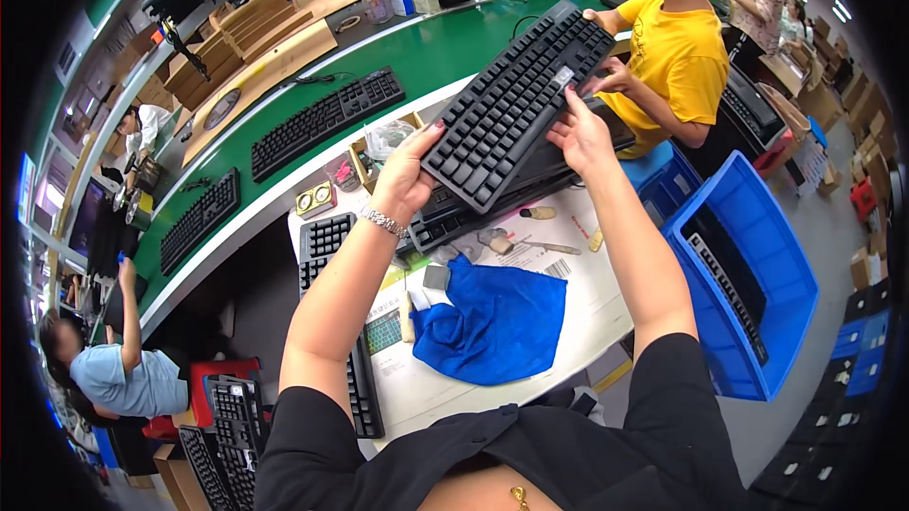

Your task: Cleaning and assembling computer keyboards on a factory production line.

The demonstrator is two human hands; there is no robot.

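Note:
A black full-size keyboard [519, 104] hangs tilted in front of me, keys facing up, above the white worktable. My left hand [407, 173] is closed on its lower left end, the thumb on top. My right hand [582, 137] is at its near right edge, one fingertip by a small pale patch [565, 76] among the keys. The other fingers curl near the rim, partly hidden. A co-worker in a yellow shirt [674, 52] has both hands at the far right end. Underneath lie more dark keyboards [516, 191], largely covered. A crumpled blue cloth [497, 322] lies nearer me.
A green conveyor [327, 85] with several keyboards curves across the far side. Another keyboard [327, 236] lies at the worktable's left edge. A blue bin [791, 255] holding a keyboard stands at right. Stacked keyboards [235, 421] and a person in light blue [133, 383] are at left.

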